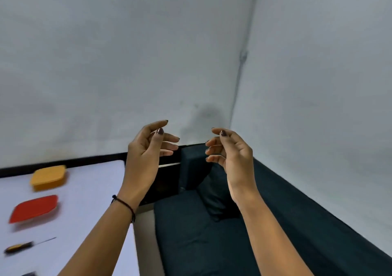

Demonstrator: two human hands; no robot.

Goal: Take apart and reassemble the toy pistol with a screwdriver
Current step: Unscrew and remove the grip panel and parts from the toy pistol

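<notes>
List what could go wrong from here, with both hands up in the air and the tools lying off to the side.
1. Both the left hand and right hand are empty and raised, with the view turned towards the wall; a reach made without looking could miss the screwdriver.
2. The screwdriver lies loose on the white table, and could roll if a forearm brushes it.
3. The toy pistol is not clearly in view, so it must be found first.
</notes>
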